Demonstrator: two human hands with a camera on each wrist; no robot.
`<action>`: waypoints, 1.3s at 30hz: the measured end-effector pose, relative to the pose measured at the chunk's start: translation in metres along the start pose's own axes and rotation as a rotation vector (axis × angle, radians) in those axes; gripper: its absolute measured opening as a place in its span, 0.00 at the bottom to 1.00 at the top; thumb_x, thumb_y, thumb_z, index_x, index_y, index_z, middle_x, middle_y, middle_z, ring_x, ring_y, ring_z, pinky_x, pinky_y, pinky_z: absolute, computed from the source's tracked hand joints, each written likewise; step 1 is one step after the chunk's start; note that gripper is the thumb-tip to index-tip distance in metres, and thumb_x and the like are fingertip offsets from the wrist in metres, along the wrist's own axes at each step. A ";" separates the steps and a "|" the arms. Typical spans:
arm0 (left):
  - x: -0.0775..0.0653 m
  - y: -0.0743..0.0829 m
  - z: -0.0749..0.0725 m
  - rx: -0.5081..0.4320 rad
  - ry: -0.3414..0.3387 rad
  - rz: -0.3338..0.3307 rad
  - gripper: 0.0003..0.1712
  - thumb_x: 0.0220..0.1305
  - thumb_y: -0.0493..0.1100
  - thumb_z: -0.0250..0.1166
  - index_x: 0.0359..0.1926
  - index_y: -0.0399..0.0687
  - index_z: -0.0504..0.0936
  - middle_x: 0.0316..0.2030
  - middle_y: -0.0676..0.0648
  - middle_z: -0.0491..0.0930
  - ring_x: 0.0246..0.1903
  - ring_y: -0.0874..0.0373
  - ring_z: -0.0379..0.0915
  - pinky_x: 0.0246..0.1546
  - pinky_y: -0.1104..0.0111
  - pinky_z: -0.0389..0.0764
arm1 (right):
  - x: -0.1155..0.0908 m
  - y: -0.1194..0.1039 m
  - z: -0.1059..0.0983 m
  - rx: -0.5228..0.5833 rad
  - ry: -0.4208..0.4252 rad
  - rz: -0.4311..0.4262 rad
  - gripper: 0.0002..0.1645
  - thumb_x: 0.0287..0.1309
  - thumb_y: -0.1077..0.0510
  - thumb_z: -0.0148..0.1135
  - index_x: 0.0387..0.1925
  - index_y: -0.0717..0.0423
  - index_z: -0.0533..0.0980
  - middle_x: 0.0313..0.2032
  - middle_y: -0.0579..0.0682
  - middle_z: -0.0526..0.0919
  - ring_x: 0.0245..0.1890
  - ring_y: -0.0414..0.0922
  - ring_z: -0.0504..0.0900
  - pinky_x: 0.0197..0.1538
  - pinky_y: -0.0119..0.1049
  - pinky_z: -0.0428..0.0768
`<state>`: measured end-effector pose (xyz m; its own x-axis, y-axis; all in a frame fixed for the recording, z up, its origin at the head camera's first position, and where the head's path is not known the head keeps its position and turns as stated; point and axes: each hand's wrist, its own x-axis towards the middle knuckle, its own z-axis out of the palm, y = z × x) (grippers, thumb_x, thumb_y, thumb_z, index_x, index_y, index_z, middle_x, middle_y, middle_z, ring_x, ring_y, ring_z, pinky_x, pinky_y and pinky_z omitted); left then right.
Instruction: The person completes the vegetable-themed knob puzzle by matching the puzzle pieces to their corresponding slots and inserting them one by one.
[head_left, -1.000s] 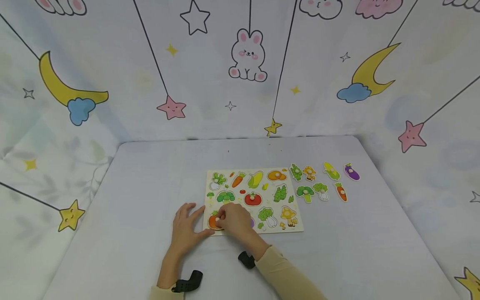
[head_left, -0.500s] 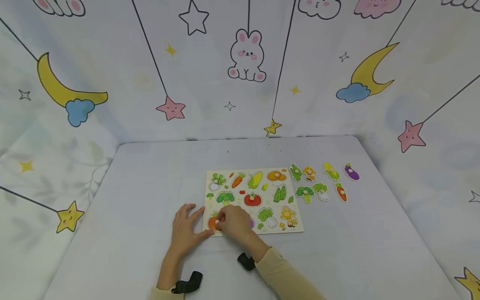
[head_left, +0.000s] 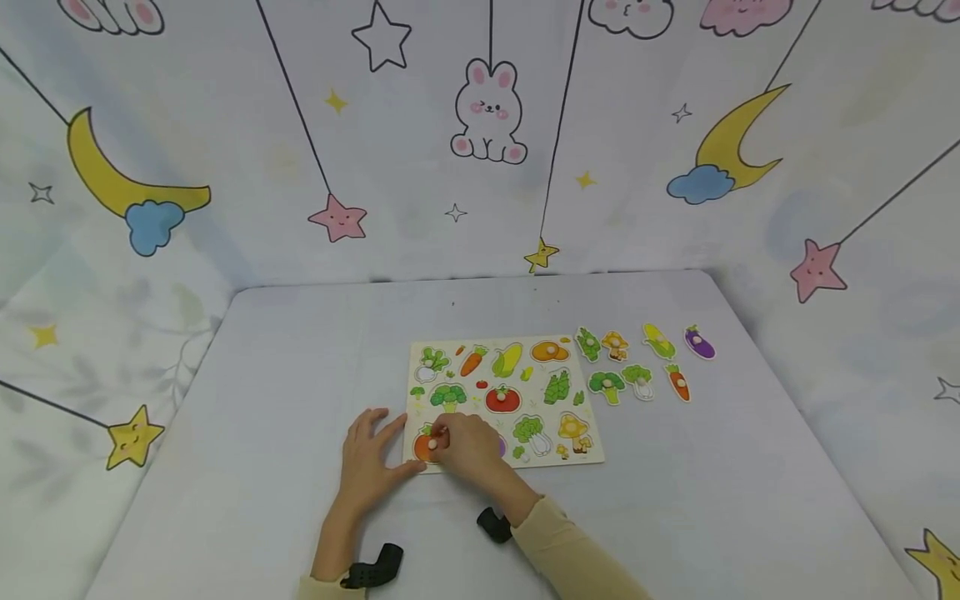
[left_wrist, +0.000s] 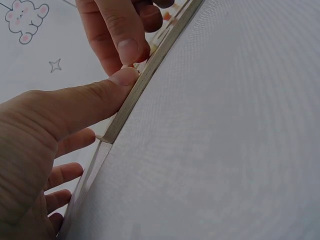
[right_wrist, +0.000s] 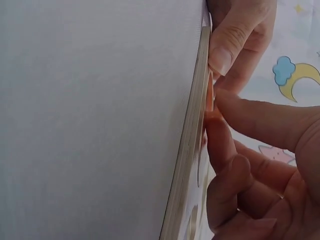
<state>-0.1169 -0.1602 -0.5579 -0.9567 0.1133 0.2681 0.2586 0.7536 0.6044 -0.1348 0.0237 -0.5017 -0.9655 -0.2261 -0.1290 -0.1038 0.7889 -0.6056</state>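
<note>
My right hand [head_left: 472,450] pinches an orange, green-topped puzzle piece [head_left: 422,450] at the front left corner of the wooden vegetable puzzle board [head_left: 592,457]. In the right wrist view, thumb and fingertip meet at the orange piece [right_wrist: 210,92], right against the board's face. My left hand [head_left: 369,454] spreads around that same corner, its thumb along the front edge and its fingers at the left side. The left wrist view shows this thumb tip at the board's edge [left_wrist: 145,80], close to the right fingers. Part of a purple eggplant picture is hidden behind the right hand.
Knobbed tomato [head_left: 502,400], radish [head_left: 432,365] and potato [head_left: 550,351] pieces lie on the board. Right of it are loose pieces: asparagus [head_left: 588,344], mushroom [head_left: 614,346], corn [head_left: 658,342], eggplant [head_left: 699,342], broccoli [head_left: 606,387], cabbage [head_left: 637,382] and carrot [head_left: 678,383].
The head view has shifted slightly. Both hands stay at the board's front left corner, and the right one keeps its pinch on the orange piece.
</note>
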 end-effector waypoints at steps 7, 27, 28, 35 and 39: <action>0.000 0.000 0.001 0.004 -0.014 -0.020 0.45 0.40 0.58 0.78 0.60 0.44 0.79 0.61 0.36 0.67 0.65 0.37 0.54 0.62 0.37 0.58 | -0.006 0.008 -0.003 0.054 -0.054 -0.010 0.20 0.49 0.56 0.73 0.47 0.50 0.82 0.21 0.38 0.74 0.24 0.35 0.69 0.26 0.28 0.64; 0.001 0.006 0.005 0.020 -0.050 -0.053 0.45 0.42 0.59 0.77 0.61 0.44 0.78 0.63 0.37 0.66 0.66 0.38 0.53 0.64 0.36 0.57 | -0.062 0.142 -0.130 0.190 0.132 0.133 0.18 0.57 0.57 0.69 0.49 0.55 0.81 0.30 0.46 0.79 0.28 0.43 0.71 0.25 0.29 0.69; 0.001 0.006 0.005 0.022 -0.052 -0.054 0.45 0.42 0.59 0.77 0.61 0.44 0.78 0.63 0.37 0.66 0.66 0.38 0.53 0.64 0.36 0.57 | -0.064 0.153 -0.140 0.176 0.150 0.150 0.19 0.58 0.56 0.68 0.51 0.56 0.80 0.31 0.47 0.80 0.29 0.43 0.71 0.26 0.29 0.70; 0.001 0.003 0.004 0.023 -0.057 -0.055 0.45 0.42 0.59 0.77 0.61 0.44 0.78 0.63 0.36 0.65 0.66 0.38 0.53 0.64 0.37 0.56 | -0.069 0.224 -0.197 0.078 0.295 0.259 0.24 0.59 0.57 0.67 0.55 0.61 0.76 0.37 0.57 0.82 0.33 0.47 0.74 0.27 0.31 0.72; 0.000 0.002 0.004 0.020 -0.059 -0.061 0.45 0.42 0.59 0.77 0.61 0.44 0.78 0.63 0.36 0.65 0.66 0.37 0.53 0.64 0.37 0.55 | -0.065 0.257 -0.218 0.060 0.295 0.329 0.25 0.60 0.57 0.66 0.57 0.62 0.74 0.40 0.61 0.81 0.37 0.51 0.75 0.30 0.33 0.72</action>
<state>-0.1169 -0.1561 -0.5592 -0.9770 0.1038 0.1863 0.1971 0.7727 0.6034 -0.1511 0.3657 -0.4775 -0.9726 0.2110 -0.0977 0.2257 0.7551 -0.6156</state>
